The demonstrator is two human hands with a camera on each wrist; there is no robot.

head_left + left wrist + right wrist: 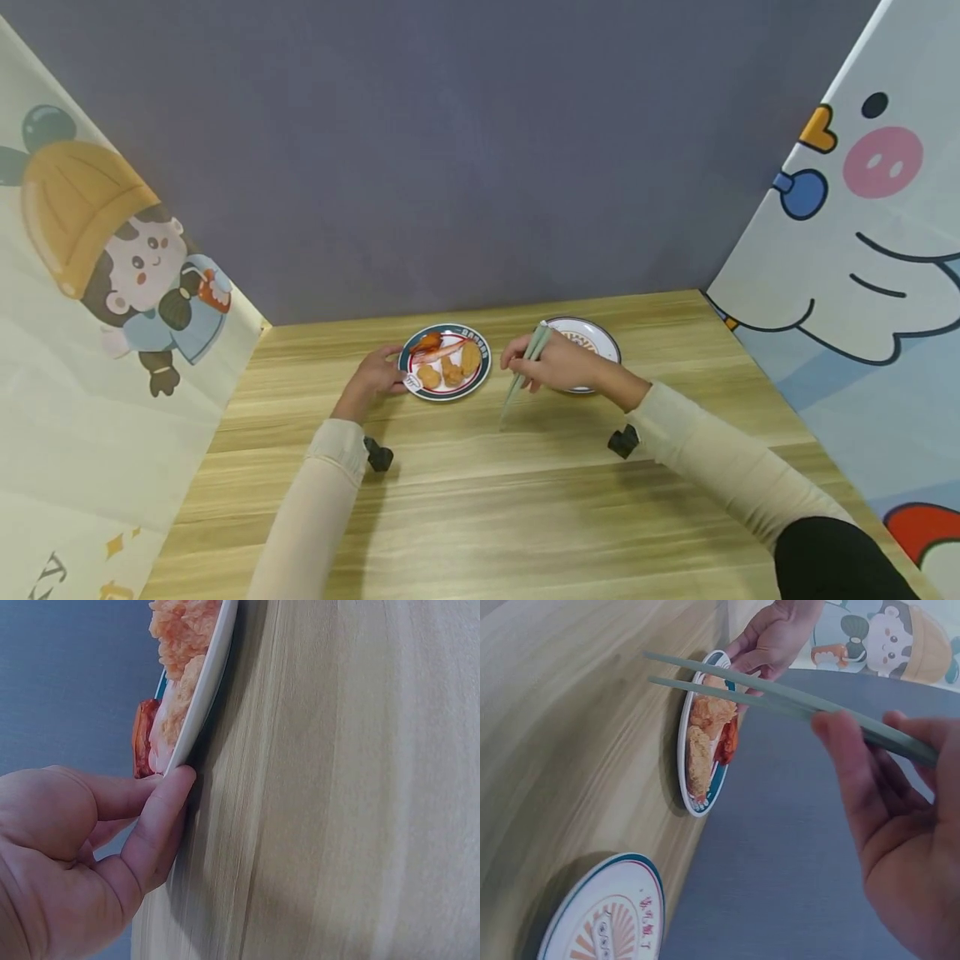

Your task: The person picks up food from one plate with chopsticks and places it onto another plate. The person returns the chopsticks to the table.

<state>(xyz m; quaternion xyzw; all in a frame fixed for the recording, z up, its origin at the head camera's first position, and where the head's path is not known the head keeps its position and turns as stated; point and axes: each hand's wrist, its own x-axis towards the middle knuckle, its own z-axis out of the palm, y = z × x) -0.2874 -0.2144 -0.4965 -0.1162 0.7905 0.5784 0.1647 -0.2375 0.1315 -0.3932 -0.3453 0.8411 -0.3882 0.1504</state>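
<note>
A plate of fried food (480,367) with a dark green rim sits toward the back of the table, carrying several golden pieces (698,761) and a reddish-brown piece (727,742). My left hand (374,374) pinches this plate's left edge between thumb and fingers, as the left wrist view shows. In my right hand (553,360) is a pair of pale green chopsticks (780,694), their tips slightly apart with nothing between them. They point down over the table between the plates. Partly behind the right hand lies a second white plate (634,889) with a printed sunburst pattern and no food on it.
The light wooden table (480,517) meets a grey-blue wall (480,167) at the back. Cartoon-printed panels stand on the left (97,350) and right (847,275). A small black device is worn at each wrist.
</note>
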